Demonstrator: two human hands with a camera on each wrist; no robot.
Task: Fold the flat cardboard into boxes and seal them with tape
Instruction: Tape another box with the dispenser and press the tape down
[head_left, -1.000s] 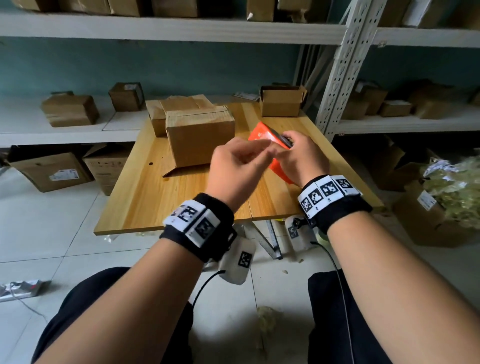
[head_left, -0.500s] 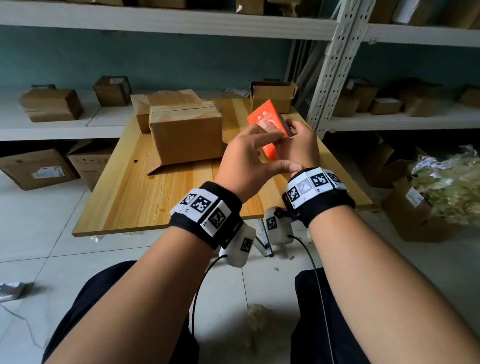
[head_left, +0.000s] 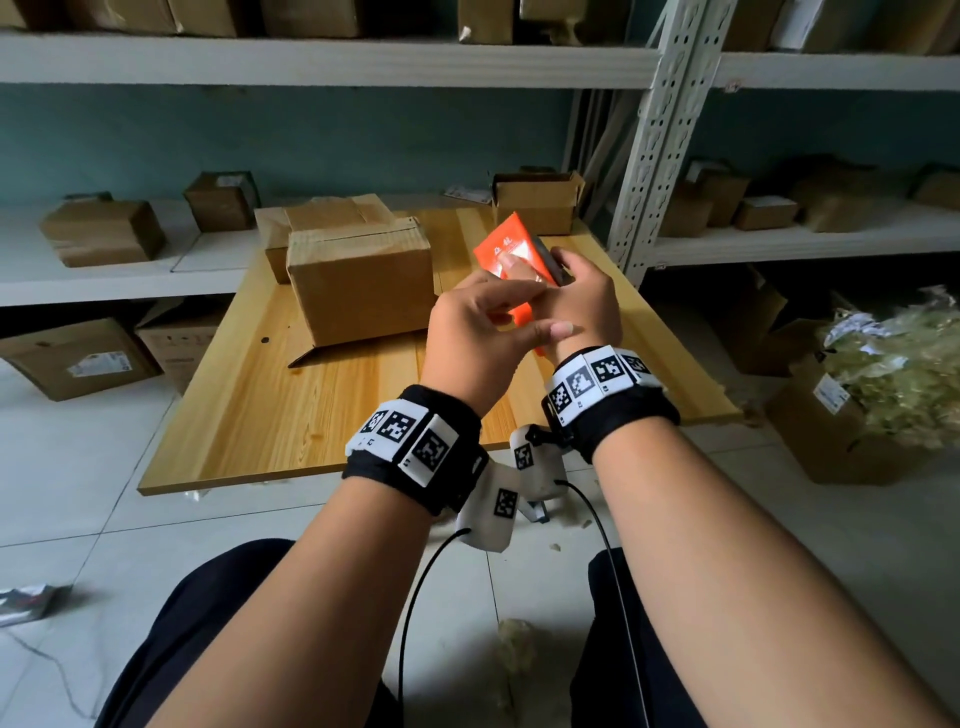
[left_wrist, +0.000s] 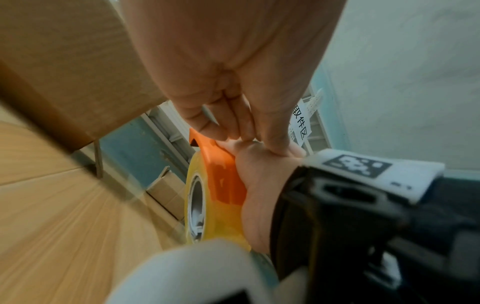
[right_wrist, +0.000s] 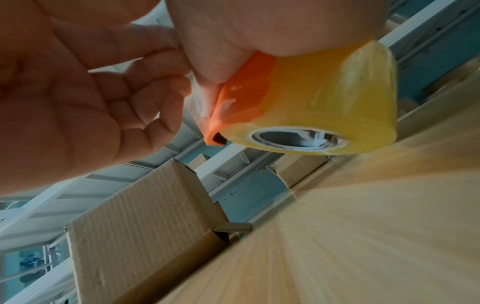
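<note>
Table (head_left: 270, 431): wooden top, bears the folded box and a smaller open carton at the far edge.
Box (head_left: 358, 280): folded, standing left of the hands; top seam looks taped, one bottom flap sticks out, unsealed.
Right hand (head_left: 582, 301): fingers curled round the tape roll (right_wrist: 335, 102) with its orange cutter (head_left: 511, 260), held above the table.
Left hand (head_left: 478, 332): fingertips at the cutter edge, apparently pinching for the loose tape end; contact blurred, grip not certain.
Technique: keep the roll steady, lift the end with a nail, and draw tape out straight before moving to the box.
Change: compared with a second ago, cutter tilted more upright and raised; left fingers reaching further over it.
</note>
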